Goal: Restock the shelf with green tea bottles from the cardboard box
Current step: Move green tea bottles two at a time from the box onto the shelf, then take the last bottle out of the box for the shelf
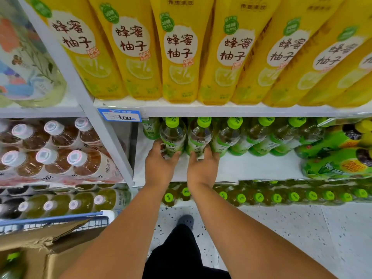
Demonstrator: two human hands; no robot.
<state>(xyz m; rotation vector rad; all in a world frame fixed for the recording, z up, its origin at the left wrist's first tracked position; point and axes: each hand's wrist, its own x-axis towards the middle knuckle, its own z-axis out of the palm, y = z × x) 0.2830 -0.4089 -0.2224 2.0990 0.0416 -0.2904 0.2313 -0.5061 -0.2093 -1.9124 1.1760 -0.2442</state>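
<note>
Gripping one green tea bottle (172, 137) each, the left hand (159, 164) and right hand (202, 168) are pushed onto the shelf (251, 168), presumably so bottle (199, 137) rows are kept filled

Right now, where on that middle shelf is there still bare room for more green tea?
Bare white shelf board lies in front of the green-capped tea bottles, between the right hand and the green multipacks. Behind, the row is packed.

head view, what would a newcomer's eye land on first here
Tall yellow cartons fill the top shelf. Below them, on the middle shelf, the left hand and right hand each grip a green tea bottle. An open cardboard box sits at lower left.
</note>
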